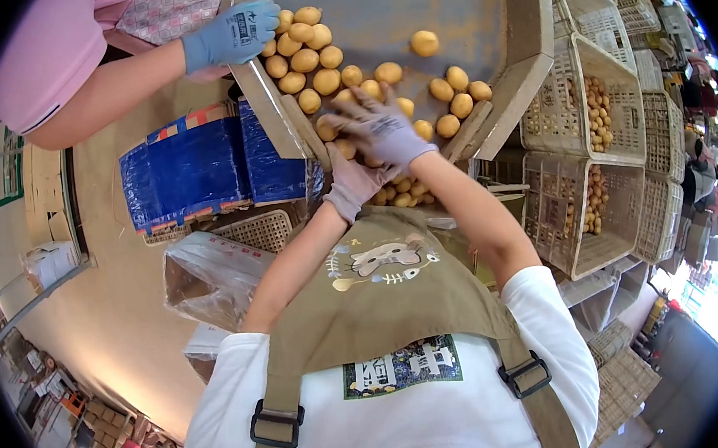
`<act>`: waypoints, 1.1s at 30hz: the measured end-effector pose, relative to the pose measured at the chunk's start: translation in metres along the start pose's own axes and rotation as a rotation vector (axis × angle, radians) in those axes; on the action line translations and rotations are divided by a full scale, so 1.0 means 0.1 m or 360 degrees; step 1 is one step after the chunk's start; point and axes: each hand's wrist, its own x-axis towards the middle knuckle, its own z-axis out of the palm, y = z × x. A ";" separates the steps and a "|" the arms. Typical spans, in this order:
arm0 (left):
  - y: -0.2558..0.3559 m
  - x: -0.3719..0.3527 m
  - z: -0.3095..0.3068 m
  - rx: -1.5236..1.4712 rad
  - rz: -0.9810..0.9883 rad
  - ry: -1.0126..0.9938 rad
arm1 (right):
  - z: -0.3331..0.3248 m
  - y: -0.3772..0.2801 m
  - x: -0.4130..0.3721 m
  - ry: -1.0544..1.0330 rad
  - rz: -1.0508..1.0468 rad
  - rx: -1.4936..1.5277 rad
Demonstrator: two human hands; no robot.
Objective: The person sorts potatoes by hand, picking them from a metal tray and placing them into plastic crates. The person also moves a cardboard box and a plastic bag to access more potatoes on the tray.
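My left hand [354,180], in a pale glove, is at the near outlet of a sorting table [457,21]. Its thumb points up beside a yellow, lemon-like fruit [345,148], and its fingers are partly hidden. Over the same outlet my right hand [390,134], in a pale lilac glove with dark print, stretches its fingers leftward across several fruits; they are blurred by motion but look spread. More of these fruits [326,81] crowd the table's left side, and a few [448,126] lie to the right. Below my hands, other fruits [407,192] sit in front of my apron.
Another person's blue-gloved hand [243,34] rests at the table's left rim. Stacked plastic crates [578,200], some with fruit inside, stand on the right. A blue-covered box [189,171] and a clear plastic bag [212,267] are on the left.
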 end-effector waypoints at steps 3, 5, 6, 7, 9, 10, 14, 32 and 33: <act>-0.02 0.06 -0.08 -0.0092 0.0002 -0.0042 | -0.26 0.35 -0.21 0.0283 0.0624 -0.0177; -0.02 0.07 -0.10 -0.0169 -0.0034 -0.0084 | -0.31 0.26 -0.25 0.0231 0.1006 -0.0310; -0.03 0.08 -0.10 0.0040 0.0087 -0.0135 | -0.36 0.09 -0.15 0.0192 0.0908 -0.0204; -0.05 0.10 -0.10 0.0251 0.0204 -0.0184 | -0.44 -0.06 0.01 -0.0088 0.0709 0.0222; -0.11 0.09 -0.16 0.0680 0.0428 -0.0269 | -0.04 -0.33 0.11 0.0168 -0.0023 0.0091; -0.06 0.10 -0.18 0.0294 0.0213 -0.0257 | -0.02 -0.23 0.16 0.0125 0.0047 0.0073; 0.00 0.06 -0.11 -0.0118 -0.0054 0.0003 | -0.16 0.25 -0.16 0.0228 0.0632 -0.0079; -0.04 -0.07 0.06 -0.0127 -0.0036 0.0021 | -0.33 -0.26 -0.99 -0.0446 0.0886 0.0125; -0.04 -0.07 0.06 -0.0154 -0.0052 0.0053 | -0.34 -0.26 -0.98 -0.0450 0.0893 0.0131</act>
